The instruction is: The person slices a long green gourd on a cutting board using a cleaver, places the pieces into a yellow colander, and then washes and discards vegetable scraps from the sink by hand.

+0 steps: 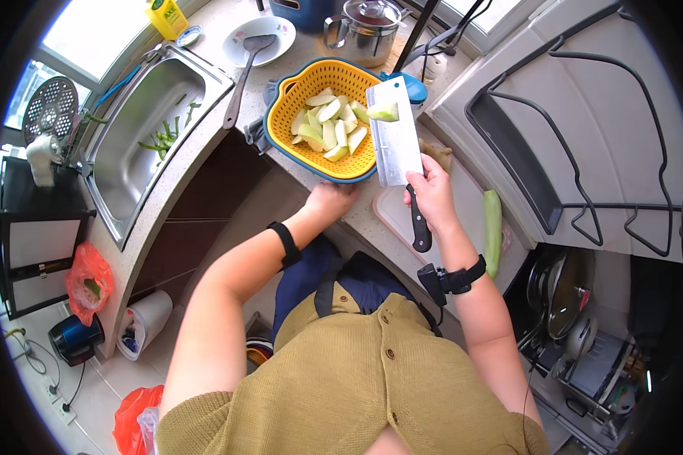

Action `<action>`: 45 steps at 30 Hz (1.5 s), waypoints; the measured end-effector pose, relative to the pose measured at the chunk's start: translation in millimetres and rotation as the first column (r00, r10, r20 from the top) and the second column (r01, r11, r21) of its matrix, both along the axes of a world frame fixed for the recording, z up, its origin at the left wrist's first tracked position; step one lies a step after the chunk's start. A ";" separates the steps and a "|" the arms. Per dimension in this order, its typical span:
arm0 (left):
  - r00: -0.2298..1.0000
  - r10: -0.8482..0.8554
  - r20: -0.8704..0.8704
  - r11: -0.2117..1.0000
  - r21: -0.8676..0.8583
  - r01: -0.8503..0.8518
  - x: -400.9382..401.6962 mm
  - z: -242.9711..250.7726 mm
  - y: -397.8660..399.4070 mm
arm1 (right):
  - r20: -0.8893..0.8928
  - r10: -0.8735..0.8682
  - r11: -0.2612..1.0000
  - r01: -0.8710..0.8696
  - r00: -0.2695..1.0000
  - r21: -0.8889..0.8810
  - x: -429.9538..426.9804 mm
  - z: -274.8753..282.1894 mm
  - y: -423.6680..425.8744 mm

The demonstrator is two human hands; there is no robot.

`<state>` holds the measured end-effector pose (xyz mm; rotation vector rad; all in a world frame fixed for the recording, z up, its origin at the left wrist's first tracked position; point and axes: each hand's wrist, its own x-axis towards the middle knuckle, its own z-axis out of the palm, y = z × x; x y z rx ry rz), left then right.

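My right hand [434, 192] grips a cleaver [397, 142] near the top of its black handle. A pale green vegetable piece [383, 112] lies on the flat of the blade, which is at the right rim of a yellow strainer basket [279, 114] nested in a blue basin. Inside the basket are several cut pale green pieces [330, 133]. My left hand [333, 199] is at the near rim of the basin, its fingers partly hidden beneath it. A white cutting board [410, 227] lies under and beside my right hand. To its right is a long peeled green vegetable [492, 233].
At the left, a steel sink [131, 131] holds green peelings [162, 139]. A white bowl [282, 42] with a spatula [242, 85] across it and a glass pot [367, 37] stand behind the basket. The open cabinet door [592, 114] with racks is at the right.
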<state>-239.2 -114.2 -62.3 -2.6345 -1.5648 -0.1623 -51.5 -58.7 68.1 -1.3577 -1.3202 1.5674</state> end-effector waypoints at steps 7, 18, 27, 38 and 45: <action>0.982 -0.038 0.187 0.944 -0.317 0.097 5.2 78.9 -18.8 | -0.049 -0.005 0.999 0.003 0.999 -0.043 -2.8 -0.8 7.3; 0.952 -0.254 0.170 0.967 0.077 0.244 -37.5 131.3 106.6 | -0.020 -0.028 0.999 0.027 0.999 -0.019 -15.7 -9.4 1.2; 0.868 -0.463 0.177 0.868 -0.107 0.485 -0.4 128.0 123.5 | 0.106 -0.458 0.887 0.445 0.883 0.123 50.1 -22.9 -95.4; 0.600 -0.791 0.122 0.612 0.158 0.775 304.4 63.7 69.6 | 0.321 -0.816 0.539 0.833 0.481 0.122 154.7 -35.4 -279.0; 0.635 -0.753 -0.170 0.657 -0.141 0.741 366.3 34.7 72.6 | 0.243 -0.821 0.544 0.838 0.517 0.054 202.8 -43.1 -315.6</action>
